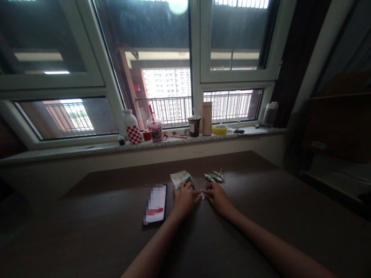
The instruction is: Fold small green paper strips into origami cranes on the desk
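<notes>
My left hand (pixel 185 199) and my right hand (pixel 218 197) rest on a dark brown table (pixel 261 216), fingertips meeting over a small piece of folded paper (pixel 202 195). Both hands pinch it, fingers curled and pressed down. Only a pale sliver of the paper shows between them. Just beyond my left hand lies a small stack of printed paper squares (pixel 180 178). Beyond my right hand sit a few folded paper figures (pixel 215 177).
A phone (pixel 155 204) lies screen up to the left of my hands. On the window sill (pixel 87 148) stand a red-checked white bottle (pixel 131 127), a pink drink cup (pixel 155 129), a dark cup (pixel 194 125), a tall beige flask (pixel 206 118), yellow tape (pixel 220 129) and scissors (pixel 239 131).
</notes>
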{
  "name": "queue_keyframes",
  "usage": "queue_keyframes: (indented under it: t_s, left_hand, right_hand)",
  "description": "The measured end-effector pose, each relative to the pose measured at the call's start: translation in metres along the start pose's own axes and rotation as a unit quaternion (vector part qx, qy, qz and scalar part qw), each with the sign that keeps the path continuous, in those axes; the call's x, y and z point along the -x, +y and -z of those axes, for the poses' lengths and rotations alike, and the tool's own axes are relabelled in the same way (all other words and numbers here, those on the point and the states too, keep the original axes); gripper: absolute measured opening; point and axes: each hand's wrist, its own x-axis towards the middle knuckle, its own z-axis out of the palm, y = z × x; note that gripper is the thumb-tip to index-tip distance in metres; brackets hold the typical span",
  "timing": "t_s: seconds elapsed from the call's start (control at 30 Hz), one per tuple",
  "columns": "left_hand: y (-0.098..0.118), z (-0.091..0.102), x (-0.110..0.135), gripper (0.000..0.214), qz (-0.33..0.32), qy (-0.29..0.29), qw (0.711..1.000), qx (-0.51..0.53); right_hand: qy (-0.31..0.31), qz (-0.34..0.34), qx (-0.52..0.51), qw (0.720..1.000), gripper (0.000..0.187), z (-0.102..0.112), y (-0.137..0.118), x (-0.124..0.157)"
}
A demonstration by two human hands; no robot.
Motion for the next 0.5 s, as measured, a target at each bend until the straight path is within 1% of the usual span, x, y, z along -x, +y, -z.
queue_keyframes:
  t_s: [0.2,0.5]
  left_hand:
    - [0.0018,-0.0009,0.0013,0.026,0.004,0.03,1.0,0.004]
    - [0.0018,0.0017,0.0008,0.027,-0.013,0.034,0.999,-0.034]
  right_hand:
    - [0.004,-0.005,0.012,1.0,0.023,0.0008,-0.0013,0.0]
    - [0.007,-0.005,0.018,1.0,0.025,0.004,-0.0047,0.0013]
